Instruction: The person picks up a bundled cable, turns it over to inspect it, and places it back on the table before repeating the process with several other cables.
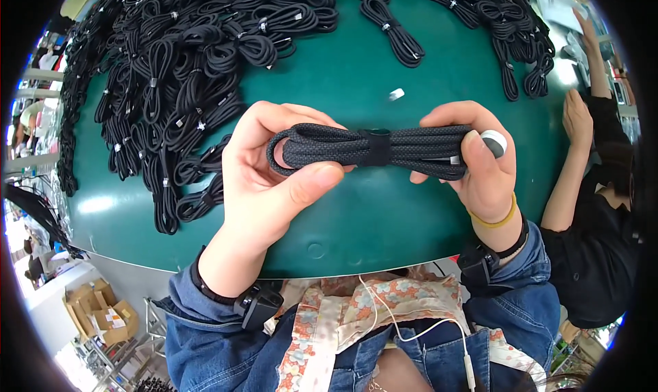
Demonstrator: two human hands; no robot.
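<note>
Centrally, a coiled black cable [404, 147] is held level above a green table [391, 234], one end in each hand. A dark strap [379, 147] wraps the coil at mid-length, and a small pale tip [454, 160] shows near its right end. The left hand [252, 189] pinches the looped left end, thumb in front and fingers behind. The right hand [488, 186] pinches the opposite end between thumb and fingers; beside its thumb sits a small round white-and-grey piece [493, 144], whose kind cannot be told.

On the table, beyond the left hand, lies a large heap of similar strapped cables [178, 76]. A single coil [391, 32] lies at the far side, well apart from the held one, and a smaller heap [504, 21] lies at the far right. A white scrap [396, 94] rests between the single coil and the held cable. Black boxes are strapped to both wrists, and a yellow band [500, 219] circles the right one. At the right edge, a co-worker's hand [578, 121] is near the table's rim. Cardboard boxes [103, 313] stand at lower left.
</note>
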